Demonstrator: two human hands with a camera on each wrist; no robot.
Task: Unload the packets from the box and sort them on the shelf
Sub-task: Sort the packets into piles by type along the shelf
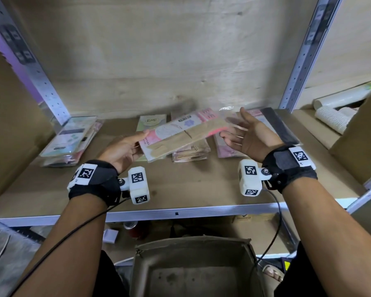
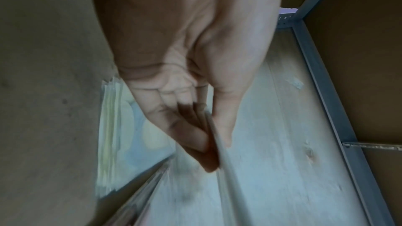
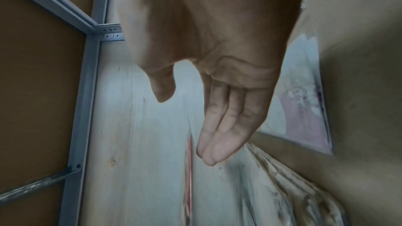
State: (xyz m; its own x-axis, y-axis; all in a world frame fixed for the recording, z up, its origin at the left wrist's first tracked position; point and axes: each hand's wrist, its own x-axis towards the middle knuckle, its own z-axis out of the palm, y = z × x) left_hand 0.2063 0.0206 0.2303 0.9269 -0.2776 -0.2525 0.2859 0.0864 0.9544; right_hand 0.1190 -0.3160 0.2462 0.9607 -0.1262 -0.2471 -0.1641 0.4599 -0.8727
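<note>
The left hand (image 1: 124, 150) pinches one end of a pink-and-beige packet (image 1: 181, 135) above the beige stack (image 1: 191, 152) on the shelf (image 1: 180, 190); the right hand (image 1: 247, 136), fingers spread and holding nothing, waits beside its far end. Lowering it flat and square onto that stack would probably keep the sorting tidy. The box (image 1: 193, 269) below looks emptied.

Left hand (image 1: 124, 150) apparently pinching, right hand (image 1: 247, 136) open

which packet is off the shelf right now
The pink-and-tan packet pinched by the left hand, tilted above the tan stack; every other packet lies on the shelf.
</note>
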